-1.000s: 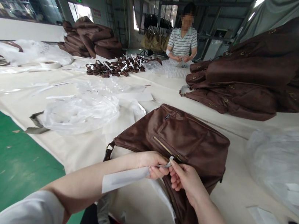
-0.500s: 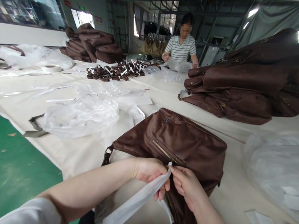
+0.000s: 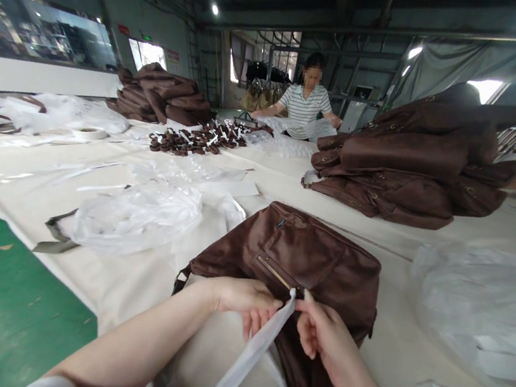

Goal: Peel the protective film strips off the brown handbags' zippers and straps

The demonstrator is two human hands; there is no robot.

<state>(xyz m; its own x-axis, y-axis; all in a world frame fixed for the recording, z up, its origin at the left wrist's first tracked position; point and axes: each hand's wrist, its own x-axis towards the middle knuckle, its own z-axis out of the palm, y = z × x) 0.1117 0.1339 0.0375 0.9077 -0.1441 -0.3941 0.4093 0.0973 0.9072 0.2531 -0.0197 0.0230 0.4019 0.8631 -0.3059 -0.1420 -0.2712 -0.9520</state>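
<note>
A brown leather handbag (image 3: 326,254) lies on the cloth-covered table, its brass zipper slanting across the front. At the zipper's lower end, a long white paper strip (image 3: 248,365) is bunched into a narrow top and hangs down toward me. My left hand (image 3: 250,302) pinches at the strip from the left, with the other fingers curled below; its exact fingertip contact is partly hidden. My right hand (image 3: 324,334) has its index fingertip against the strip's bunched top, thumb close above and remaining fingers curled. The bag's strap side hangs below my hands.
Brown bags are piled high at the right (image 3: 416,158), with another brown heap (image 3: 161,93) at the back left. Crumpled clear plastic (image 3: 139,215) and small brown strap pieces (image 3: 198,137) lie around. A person (image 3: 304,101) handles plastic across the table; another is at far right.
My view has tilted up slightly, so things sit lower. My right thumb has lifted and shifted at the strip's top. My left fingers have drawn back left. The person opposite has spread their hands.
</note>
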